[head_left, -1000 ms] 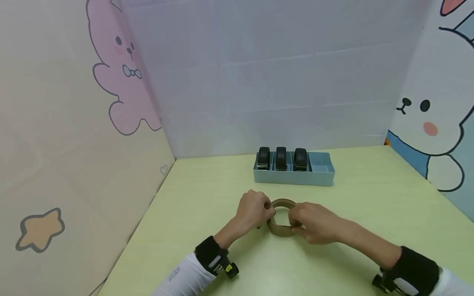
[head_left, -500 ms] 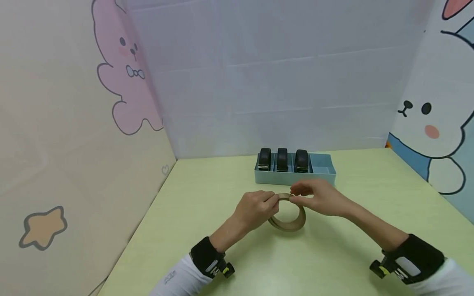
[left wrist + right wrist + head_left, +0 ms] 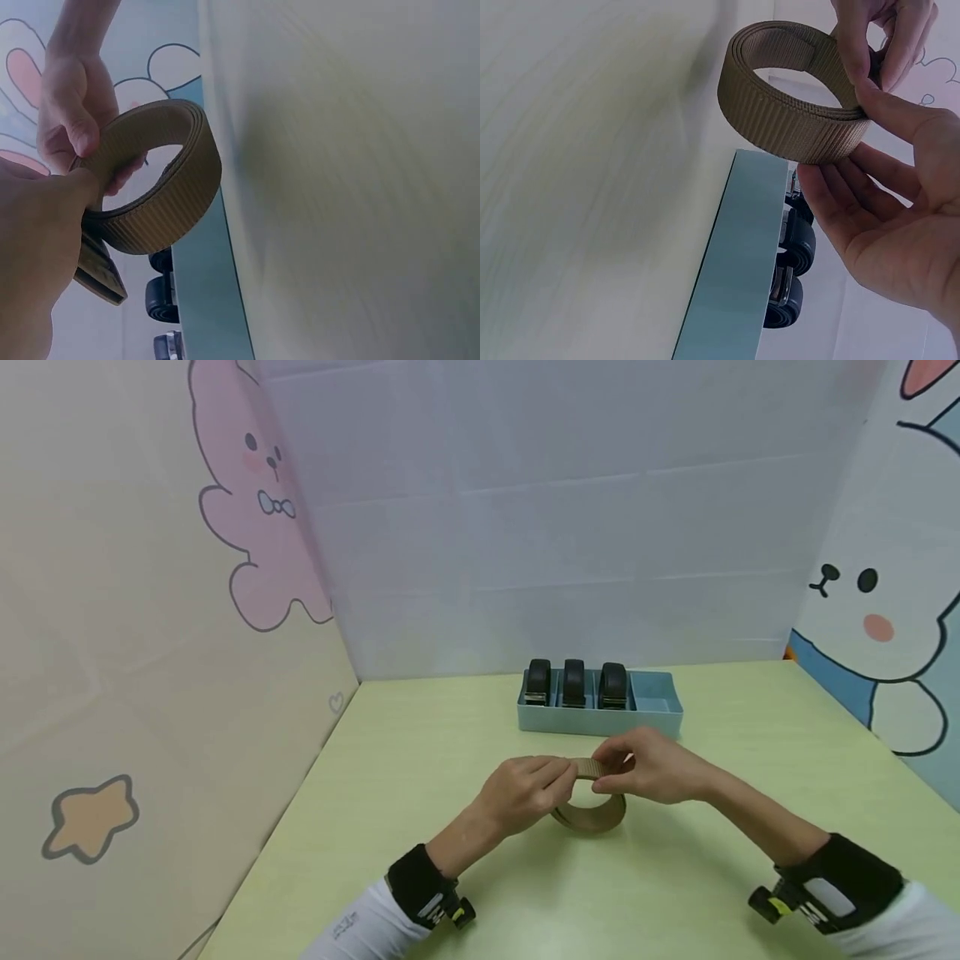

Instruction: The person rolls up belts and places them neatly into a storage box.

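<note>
A tan ribbed webbing belt (image 3: 592, 818), wound into a loose coil, is between both hands above the table. My left hand (image 3: 525, 793) pinches the coil on its left, beside a dark flat end piece (image 3: 101, 274) that juts out, possibly the buckle. On the far right side, my right hand (image 3: 652, 766) holds the wound layers, thumb on the edge and the other fingers against the outer face, as the right wrist view shows. The middle of the coil (image 3: 787, 131) is an open ring. Fingertips of the left hand are partly hidden.
Behind the hands stands a blue-grey divided box (image 3: 600, 721). Rolled black belts with metal buckles fill three of its compartments, among them one belt (image 3: 537, 683) at the left; the rightmost compartment (image 3: 654, 693) holds nothing. Printed cloth walls enclose the light yellow table (image 3: 420, 718).
My right hand has shifted from the coil's right side to its far side. The coil now tilts, its far part raised, and my left hand has turned slightly with it.
</note>
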`<state>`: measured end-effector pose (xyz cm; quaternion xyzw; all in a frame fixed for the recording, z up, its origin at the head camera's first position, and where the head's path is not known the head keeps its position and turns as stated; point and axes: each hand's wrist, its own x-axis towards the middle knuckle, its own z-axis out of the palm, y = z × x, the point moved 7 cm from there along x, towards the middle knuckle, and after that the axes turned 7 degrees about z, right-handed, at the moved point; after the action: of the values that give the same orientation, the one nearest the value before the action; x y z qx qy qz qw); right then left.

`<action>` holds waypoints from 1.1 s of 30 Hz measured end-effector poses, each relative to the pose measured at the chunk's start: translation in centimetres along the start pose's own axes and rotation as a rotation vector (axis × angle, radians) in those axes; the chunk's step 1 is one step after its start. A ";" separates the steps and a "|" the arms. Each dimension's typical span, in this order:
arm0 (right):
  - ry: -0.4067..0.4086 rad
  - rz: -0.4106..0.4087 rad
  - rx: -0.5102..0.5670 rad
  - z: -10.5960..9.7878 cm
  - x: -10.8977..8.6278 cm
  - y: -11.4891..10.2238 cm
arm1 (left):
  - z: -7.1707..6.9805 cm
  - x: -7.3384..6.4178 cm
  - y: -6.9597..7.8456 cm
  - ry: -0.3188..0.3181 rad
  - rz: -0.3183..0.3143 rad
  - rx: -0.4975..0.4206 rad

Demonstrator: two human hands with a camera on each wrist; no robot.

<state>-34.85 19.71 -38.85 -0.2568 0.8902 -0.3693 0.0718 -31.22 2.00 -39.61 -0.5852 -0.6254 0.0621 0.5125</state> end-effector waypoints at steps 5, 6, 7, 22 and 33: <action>0.087 -0.131 -0.139 -0.7 -0.9 -1.5 | -0.3 0.1 -0.9 0.003 -0.106 -0.178; 0.103 -0.164 -0.176 -0.8 -1.1 -1.9 | -0.4 0.0 -1.4 0.007 -0.156 -0.260; 0.116 -0.188 -0.209 -1.0 -1.3 -2.2 | -0.4 0.0 -2.0 0.013 -0.213 -0.350; 0.168 -0.423 -0.340 -2.8 -2.7 -3.4 | 3.6 -4.5 -4.3 -0.428 -0.779 -1.702; 0.110 -0.426 -0.323 -2.9 -2.6 -3.6 | 3.5 -3.7 -3.7 -0.412 -0.716 -1.722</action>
<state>-32.11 20.69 -34.41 -0.4260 0.8660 -0.2427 -0.0981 -36.93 -0.22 -40.82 -0.5130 -0.6762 -0.4781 -0.2259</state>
